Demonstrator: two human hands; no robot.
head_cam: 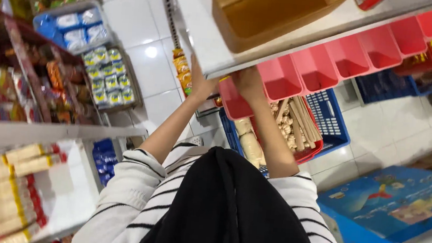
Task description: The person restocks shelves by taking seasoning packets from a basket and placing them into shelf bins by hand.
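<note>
Both my arms, in black-and-white striped sleeves, reach to the end of a white shelf (pixel 202 37). My left hand (pixel 199 81) is against the left side of a red plastic bin (pixel 232 101), the last in a row of red bins (pixel 336 59) hung along the shelf's edge. My right hand (pixel 249 81) lies over the same bin's top right and grips it. How firmly the left fingers hold cannot be made out. A black cloth (pixel 229 211) hangs down in front of my chest.
A brown cardboard box (pixel 267 11) stands on the white shelf. Below are a red basket of snack sticks (pixel 311 152) and a blue basket (pixel 331 116). Left: wire baskets of packets (pixel 110 76) and a shelf of wrapped rolls (pixel 12 187). A blue box (pixel 396 200) sits right.
</note>
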